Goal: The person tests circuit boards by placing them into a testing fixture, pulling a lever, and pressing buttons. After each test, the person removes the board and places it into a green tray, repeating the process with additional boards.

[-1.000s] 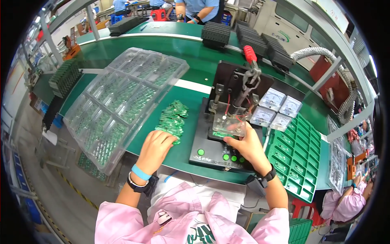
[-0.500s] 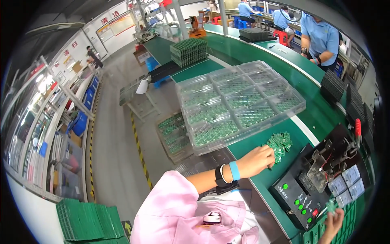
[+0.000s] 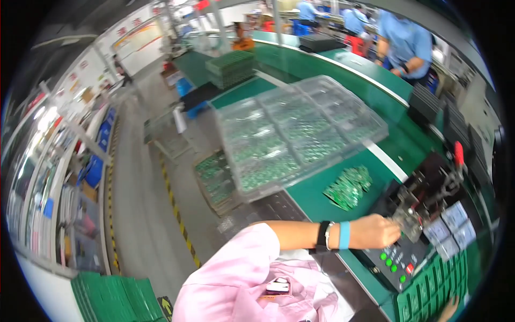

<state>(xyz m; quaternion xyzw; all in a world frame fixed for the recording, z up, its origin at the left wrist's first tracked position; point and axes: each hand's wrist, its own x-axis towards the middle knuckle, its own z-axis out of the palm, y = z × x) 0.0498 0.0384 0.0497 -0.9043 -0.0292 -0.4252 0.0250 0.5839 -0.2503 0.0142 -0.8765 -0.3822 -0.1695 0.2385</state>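
My left hand (image 3: 375, 232), with blue and black wristbands on its arm, is closed at the near side of a black test fixture (image 3: 406, 222). Whatever its fingertips hold is hidden. Below it lies the fixture's black control box (image 3: 380, 263), with green buttons and a red switch. At the lower right, my right hand (image 3: 449, 309) shows only partly and blurred over a green slotted tray (image 3: 429, 290); its grip is unclear. A loose pile of small green circuit boards (image 3: 348, 188) lies on the green bench, left of the fixture.
A clear compartment box (image 3: 300, 134) full of green boards sits beyond the pile. The fixture has a red-handled clamp (image 3: 459, 154); white-blue blocks (image 3: 450, 231) stand beside it. Stacked black trays (image 3: 425, 104) line the right. A person in blue (image 3: 405, 43) works across the bench.
My left hand has left the board pile and moved right to the fixture. My right hand, which held a small green board beside the control box, has moved down over the green tray. The view has shifted.
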